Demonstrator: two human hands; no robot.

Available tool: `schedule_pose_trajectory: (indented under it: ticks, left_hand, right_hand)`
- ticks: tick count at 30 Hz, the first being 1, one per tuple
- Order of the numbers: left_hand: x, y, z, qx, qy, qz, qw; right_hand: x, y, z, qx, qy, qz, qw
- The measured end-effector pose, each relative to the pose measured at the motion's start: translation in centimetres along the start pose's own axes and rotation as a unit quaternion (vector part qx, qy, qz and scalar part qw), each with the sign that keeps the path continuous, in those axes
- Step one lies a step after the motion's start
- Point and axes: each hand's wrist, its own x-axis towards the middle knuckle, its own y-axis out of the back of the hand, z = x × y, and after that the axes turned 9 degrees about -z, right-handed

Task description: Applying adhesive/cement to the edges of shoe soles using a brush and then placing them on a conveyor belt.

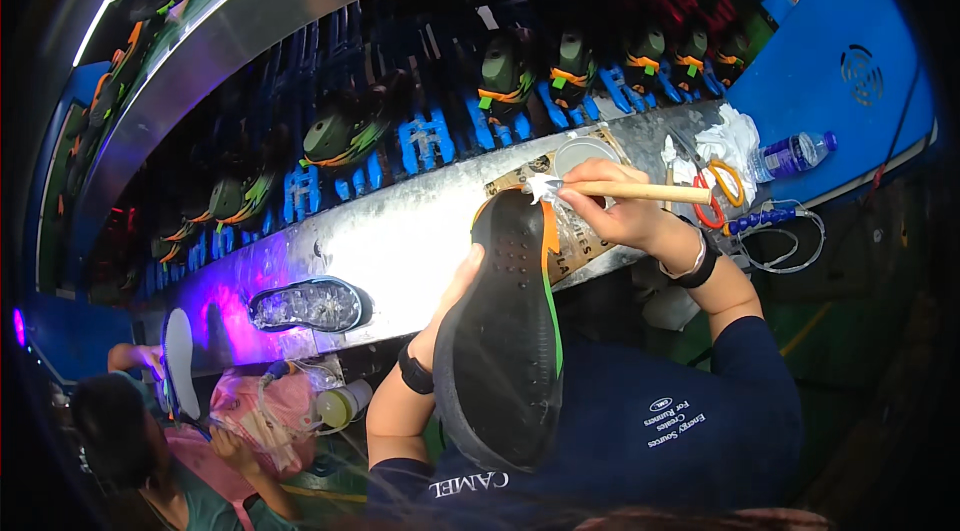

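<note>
A shoe (500, 331) is held up in front of me, its black underside facing up, with small raised dots toward the toe and orange and green along its right edge. My left hand (455, 296) grips its left side, the fingers mostly hidden beneath. My right hand (620, 211) is closed around a wooden-handled tool (645, 192). Its ragged white tip (542, 188) is at the shoe's toe; whether it is bristle or cloth I cannot tell. A round, pale container (583, 153) stands just beyond my right hand, on brown cardboard (580, 251).
Scissors (715, 193), crumpled white cloth (733, 139) and a water bottle (795, 155) lie at the right. Behind the metal bench (380, 221), several dark shoes (505, 71) ride on blue holders. A sole in a mould (308, 305) lies left. A co-worker (120, 431) holds a sole (178, 361).
</note>
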Motion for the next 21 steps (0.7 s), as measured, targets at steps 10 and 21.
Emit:
schedule_pose_trajectory:
  ticks: [10, 21]
  left_hand:
    - [0.4, -0.9, 0.7, 0.041, -0.026, 0.008, 0.999]
    - [-0.6, -5.9, 2.2, 0.166, -0.052, 0.093, 0.980]
  right_hand:
    - [1.1, 0.0, -0.4, -0.045, 0.082, -0.003, 0.996]
    - [0.2, 0.0, -1.2, -0.022, -0.051, -0.029, 0.998]
